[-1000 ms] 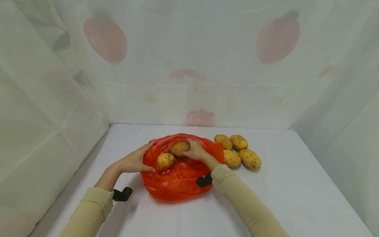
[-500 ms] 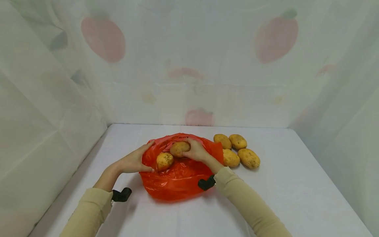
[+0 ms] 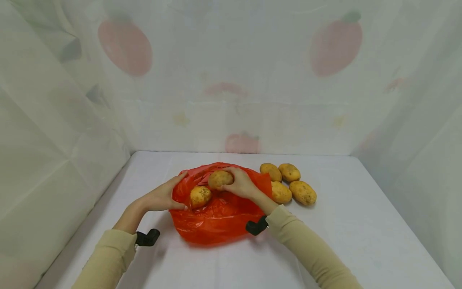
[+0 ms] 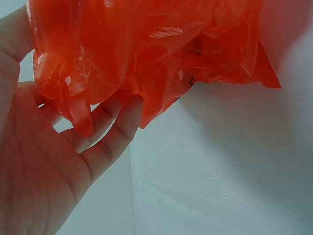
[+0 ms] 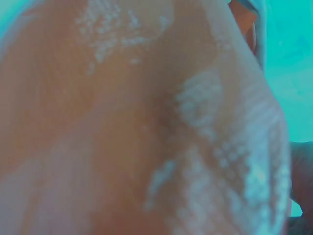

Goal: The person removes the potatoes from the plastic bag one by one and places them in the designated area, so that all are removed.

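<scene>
A red plastic bag (image 3: 216, 228) lies spread open on the table in the head view. My left hand (image 3: 164, 195) grips its left rim, with thumb and fingers apart; in the left wrist view the fingers (image 4: 115, 139) hold the crinkled red film. My right hand (image 3: 240, 184) pinches a potato (image 3: 219, 180) over the mouth of the bag, thumb in front and fingers behind. Just left of it, a second potato (image 3: 200, 196) sits in the bag, close to my left hand. Blurred skin of the right hand (image 5: 146, 122) fills most of the right wrist view.
Several potatoes lie grouped on the white table (image 3: 361, 233) right of the bag, the nearest one (image 3: 280, 192) partly behind its red edge and another (image 3: 303, 193) furthest right. White printed cloth (image 3: 231, 80) walls the table's back and sides.
My right hand has lifted the potato slightly, and its forearm has shifted a little to the right. The left hand keeps its place at the bag's rim.
</scene>
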Demonstrator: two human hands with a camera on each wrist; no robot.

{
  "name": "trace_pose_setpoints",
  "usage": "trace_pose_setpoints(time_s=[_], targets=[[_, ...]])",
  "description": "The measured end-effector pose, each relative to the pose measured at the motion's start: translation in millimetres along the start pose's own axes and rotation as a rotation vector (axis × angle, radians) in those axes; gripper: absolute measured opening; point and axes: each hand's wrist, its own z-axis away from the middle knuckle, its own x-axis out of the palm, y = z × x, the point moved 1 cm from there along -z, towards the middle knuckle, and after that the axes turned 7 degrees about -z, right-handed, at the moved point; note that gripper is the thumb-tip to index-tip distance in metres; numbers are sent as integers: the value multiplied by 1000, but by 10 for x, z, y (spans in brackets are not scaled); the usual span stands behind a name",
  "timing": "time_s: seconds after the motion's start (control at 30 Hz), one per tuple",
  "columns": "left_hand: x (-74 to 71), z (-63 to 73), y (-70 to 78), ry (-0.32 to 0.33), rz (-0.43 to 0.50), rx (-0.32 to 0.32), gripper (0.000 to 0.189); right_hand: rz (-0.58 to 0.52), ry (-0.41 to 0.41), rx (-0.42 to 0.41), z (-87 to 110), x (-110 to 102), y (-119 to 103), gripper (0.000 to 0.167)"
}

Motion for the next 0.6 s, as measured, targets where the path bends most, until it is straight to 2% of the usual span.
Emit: trace_pose_setpoints(time_s=[0.6], targets=[[-9, -2, -11, -9, 9, -19, 109, 7, 21, -40, 149, -131, -189, 56]])
